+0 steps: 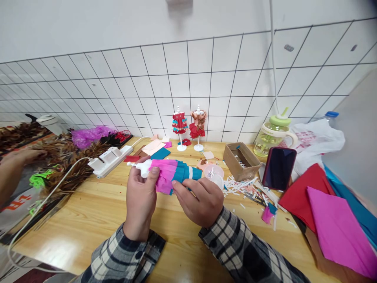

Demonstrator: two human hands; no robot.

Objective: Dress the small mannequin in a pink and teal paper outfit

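My left hand (142, 198) is closed around a small white mannequin (144, 168), which lies on its side above the table with its neck pointing left. A pleated paper skirt, pink (163, 173) at the waist and teal (182, 171) lower down, covers the mannequin's body. My left thumb presses on the pink part. With bent fingers, my right hand (202, 198) pinches the skirt's lower edge, near a white strip (190, 172) across the teal paper. Its fingertips partly hide that edge.
Two dressed mannequins (179, 122) stand by the tiled wall. A cardboard box (242, 161), paper scraps (235, 185), a phone (279, 168) and a drink bottle (272, 135) lie to the right, near folded coloured paper (338, 228). Leftward are a power strip (110, 161), feathers (76, 177) and another person's arm (14, 169).
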